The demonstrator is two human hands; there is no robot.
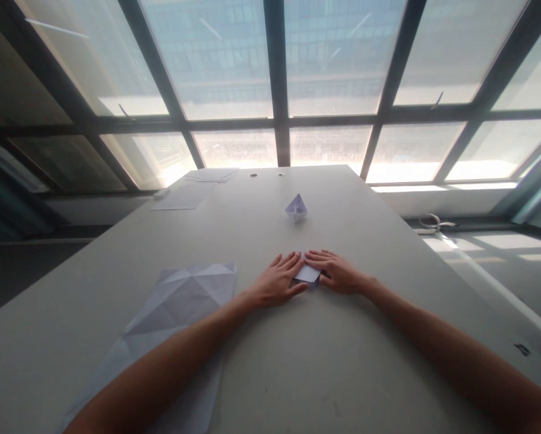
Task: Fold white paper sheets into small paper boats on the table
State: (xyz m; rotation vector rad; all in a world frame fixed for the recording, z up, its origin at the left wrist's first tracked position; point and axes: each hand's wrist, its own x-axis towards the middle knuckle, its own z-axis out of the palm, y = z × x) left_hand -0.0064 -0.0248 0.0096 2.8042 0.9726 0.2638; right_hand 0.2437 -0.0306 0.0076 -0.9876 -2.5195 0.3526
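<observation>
Pressing down with both palms, we have our left hand (277, 280) and right hand (336, 271) flat and open on a small folded paper (307, 275), fingertips nearly meeting over it. The paper lies between the hands at the middle of the table (365, 361), its visible corner pointing toward us; neither hand is nearer. A finished paper boat (296, 208) stands farther off, and a creased sheet (180, 301) lies under our left forearm.
</observation>
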